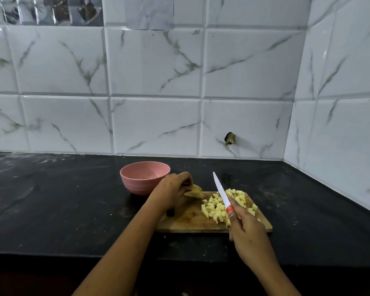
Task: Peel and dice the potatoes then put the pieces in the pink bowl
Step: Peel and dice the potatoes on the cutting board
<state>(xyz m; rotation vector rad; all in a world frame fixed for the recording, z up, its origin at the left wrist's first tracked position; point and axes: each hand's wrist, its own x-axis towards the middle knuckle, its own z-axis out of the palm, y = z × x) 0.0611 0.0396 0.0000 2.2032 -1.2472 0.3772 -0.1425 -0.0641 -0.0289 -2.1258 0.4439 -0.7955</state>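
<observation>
The left hand [171,192] pinches a potato piece [194,192] on the cutting board [190,218], the pink bowl [144,177] just behind its knuckles. The right hand [247,233] grips a knife [221,194], blade raised over the diced potato [219,207] beyond its fingertips.

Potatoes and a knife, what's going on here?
A person is dicing potatoes. The left hand holds a potato chunk at the far edge of the board, while the right hand grips the knife, blade lifted. A pile of dice lies on the board; none show in the pink bowl behind it.
</observation>
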